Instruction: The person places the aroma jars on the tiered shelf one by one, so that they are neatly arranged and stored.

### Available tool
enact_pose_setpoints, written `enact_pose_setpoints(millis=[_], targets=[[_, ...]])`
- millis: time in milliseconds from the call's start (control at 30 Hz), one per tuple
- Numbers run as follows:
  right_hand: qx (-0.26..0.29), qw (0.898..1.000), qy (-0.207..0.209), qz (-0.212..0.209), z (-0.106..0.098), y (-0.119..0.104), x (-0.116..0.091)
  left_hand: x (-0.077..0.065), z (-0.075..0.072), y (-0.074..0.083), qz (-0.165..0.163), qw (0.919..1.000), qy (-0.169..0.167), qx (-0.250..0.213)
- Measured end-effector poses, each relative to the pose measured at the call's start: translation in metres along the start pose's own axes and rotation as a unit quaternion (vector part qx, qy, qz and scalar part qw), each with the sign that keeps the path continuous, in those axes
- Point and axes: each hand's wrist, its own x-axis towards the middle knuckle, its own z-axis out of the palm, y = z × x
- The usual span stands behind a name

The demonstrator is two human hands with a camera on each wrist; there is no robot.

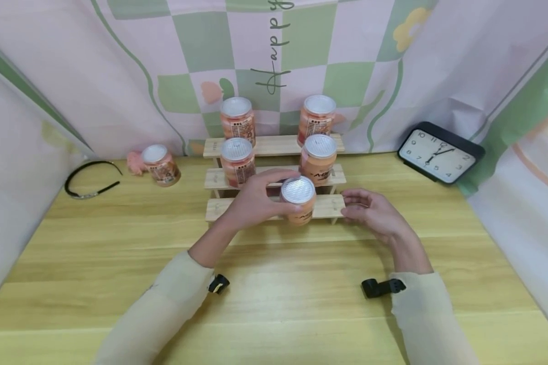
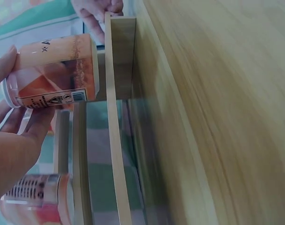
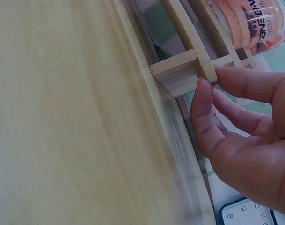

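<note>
My left hand (image 1: 258,200) grips an orange jar (image 1: 300,214) with a silvery ribbed lid, thumb on the near side and fingers behind. The jar is upright at the front of the lowest step of a three-step wooden rack (image 1: 327,207); in the left wrist view its base is close over the board (image 2: 115,140). At the rack's right end my right hand (image 1: 370,210) pinches the edge of the lowest board (image 3: 205,65) between thumb and fingers. Two jars stand on the middle step, a red one (image 1: 238,167) at left and an orange one (image 1: 318,161) at right.
Two more red jars (image 1: 237,121) stand on the top step. Left of the rack are another jar (image 1: 163,170), a pink fluffy item (image 1: 136,163) and a black headband (image 1: 78,194). A black-framed clock (image 1: 440,152) leans at the back right. A patterned curtain (image 1: 201,40) hangs behind.
</note>
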Motion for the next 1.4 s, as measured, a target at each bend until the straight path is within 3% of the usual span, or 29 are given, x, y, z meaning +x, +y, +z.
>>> enact_pose_setpoints(millis=[200, 367, 567, 867, 1100, 1400], targets=[[0.0, 1.0, 0.0, -0.003, 0.001, 0.001, 0.001, 0.009, 0.011, 0.0, 0.014, 0.9999, -0.005, 0.006], [0.001, 1.0, -0.003, -0.009, 0.001, 0.001, 0.002, 0.012, 0.019, 0.0, 0.029, 0.9994, -0.008, -0.016], [0.0, 1.0, -0.003, -0.004, 0.001, 0.001, 0.002, 0.015, 0.027, 0.001, 0.011, 0.9996, 0.0, -0.026], [0.001, 1.0, -0.003, -0.006, 0.0, 0.002, 0.001, 0.016, 0.039, 0.002, 0.014, 0.9995, 0.028, -0.006], [-0.001, 1.0, -0.005, -0.008, -0.002, 0.002, 0.001, 0.018, 0.043, 0.002, 0.013, 0.9989, 0.043, -0.017], [-0.005, 1.0, -0.004, -0.009, -0.002, 0.001, 0.001, 0.02, 0.044, 0.001, 0.021, 0.9993, 0.03, -0.01]])
